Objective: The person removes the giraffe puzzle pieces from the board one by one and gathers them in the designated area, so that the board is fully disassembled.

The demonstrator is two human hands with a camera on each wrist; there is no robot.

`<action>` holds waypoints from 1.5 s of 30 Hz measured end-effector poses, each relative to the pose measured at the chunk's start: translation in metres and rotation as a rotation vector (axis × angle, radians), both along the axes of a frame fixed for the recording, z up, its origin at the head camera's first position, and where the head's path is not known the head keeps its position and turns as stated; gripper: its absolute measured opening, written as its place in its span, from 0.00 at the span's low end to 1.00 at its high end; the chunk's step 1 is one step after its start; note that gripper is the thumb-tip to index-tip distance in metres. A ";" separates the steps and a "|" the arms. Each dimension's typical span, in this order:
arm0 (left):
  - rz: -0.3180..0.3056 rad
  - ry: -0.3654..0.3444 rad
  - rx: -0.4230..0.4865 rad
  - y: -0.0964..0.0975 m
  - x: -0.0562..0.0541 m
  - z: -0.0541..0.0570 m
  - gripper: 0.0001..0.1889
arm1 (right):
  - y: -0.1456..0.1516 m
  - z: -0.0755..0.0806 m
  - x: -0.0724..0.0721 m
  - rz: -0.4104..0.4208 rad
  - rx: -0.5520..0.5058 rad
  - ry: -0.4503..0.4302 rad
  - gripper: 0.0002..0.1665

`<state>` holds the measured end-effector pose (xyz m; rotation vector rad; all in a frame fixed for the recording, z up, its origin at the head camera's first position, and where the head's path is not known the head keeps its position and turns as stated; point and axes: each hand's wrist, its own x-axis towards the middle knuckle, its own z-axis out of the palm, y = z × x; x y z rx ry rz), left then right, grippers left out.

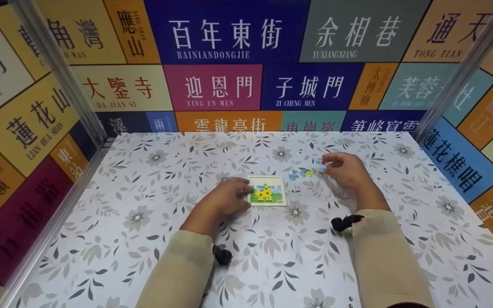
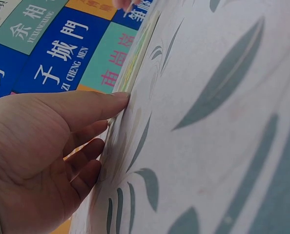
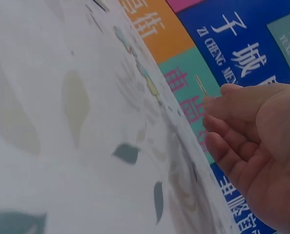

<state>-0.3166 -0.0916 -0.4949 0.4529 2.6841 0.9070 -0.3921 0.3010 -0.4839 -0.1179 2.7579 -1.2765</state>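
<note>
A small jigsaw puzzle point(image 1: 267, 195) with a yellow spotted giraffe lies on the table in a pale frame; a plain strip shows along its far side. My left hand point(image 1: 229, 196) holds the frame at its left edge, the thumb low and the fingers over the far left part. In the left wrist view, the thumb point(image 2: 101, 107) rests against the frame's thin edge. Off to the right, my right hand point(image 1: 347, 171) pinches a light blue puzzle piece point(image 1: 321, 165) with some red, seen edge-on as a thin sliver point(image 3: 201, 85) in the right wrist view.
Loose puzzle pieces point(image 1: 300, 173) in blue and yellow lie just left of the right hand. A white cloth point(image 1: 144, 256) with grey leaves and flowers covers the table. Panels with printed characters point(image 1: 229, 32) stand behind and at both sides.
</note>
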 end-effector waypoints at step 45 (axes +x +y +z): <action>0.037 0.009 0.025 0.002 0.002 0.000 0.34 | -0.043 0.002 0.002 0.048 -0.001 -0.046 0.24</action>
